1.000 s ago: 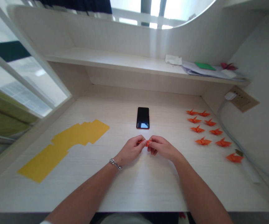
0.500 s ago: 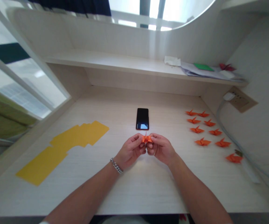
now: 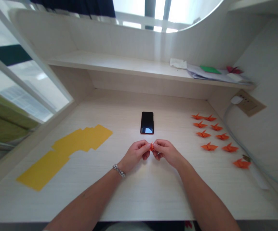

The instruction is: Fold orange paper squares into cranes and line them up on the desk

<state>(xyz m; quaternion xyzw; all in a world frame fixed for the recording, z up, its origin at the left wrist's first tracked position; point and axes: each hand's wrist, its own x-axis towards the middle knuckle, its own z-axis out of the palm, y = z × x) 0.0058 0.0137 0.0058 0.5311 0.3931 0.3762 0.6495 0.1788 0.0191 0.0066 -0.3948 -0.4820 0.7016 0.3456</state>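
Note:
An orange origami crane is pinched between my two hands, low over the middle of the desk. My left hand, with a metal chain bracelet on its wrist, grips one side of it between thumb and fingers. On the other side, my right hand pinches it in the same way. Most of the crane is hidden behind my thumbs and fingertips; a small pointed part shows between them. Just beyond my hands lies a black phone, screen up.
Yellow paper sheets overlap on the left of the desk. Several finished orange paper cranes stand in rows on the right, beside a grey cable from a wall socket. A shelf holding papers runs across the back.
Both hands have come slightly closer around the crane and lowered a little. Less of its orange paper shows between the fingers now.

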